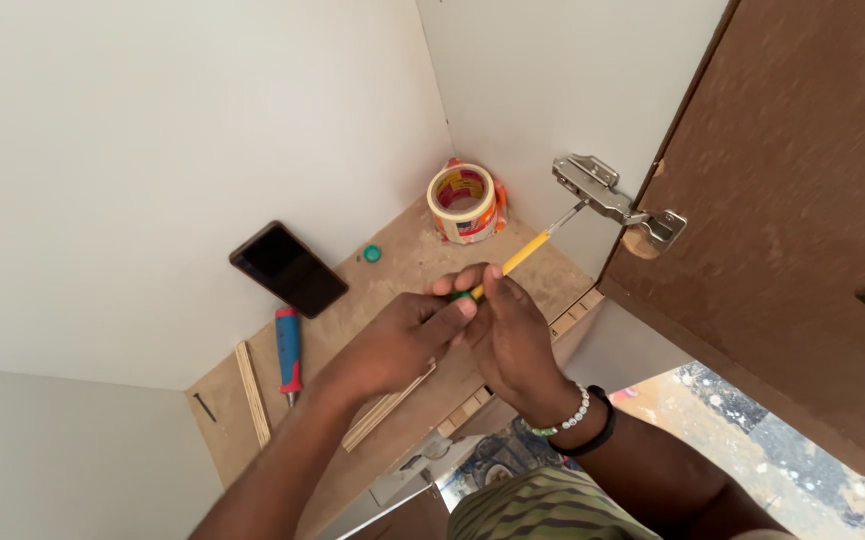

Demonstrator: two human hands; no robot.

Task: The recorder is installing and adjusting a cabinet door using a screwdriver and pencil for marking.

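Between both hands' closed fingers (458, 305), screwdriver (513, 262) handle gripped, tip at the metal hinge (608, 195).

A dark-screened phone (288, 268) leans against the white wall, left of a red-and-yellow-labelled tape roll (466, 202).

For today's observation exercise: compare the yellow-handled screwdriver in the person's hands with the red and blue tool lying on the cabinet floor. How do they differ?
The yellow-handled screwdriver is gripped by both the left hand and the right hand; the red and blue tool lies untouched. The screwdriver is raised, its tip at the metal hinge; the other tool rests flat on the wooden floor. Their handle colours differ. Both are slim hand tools.
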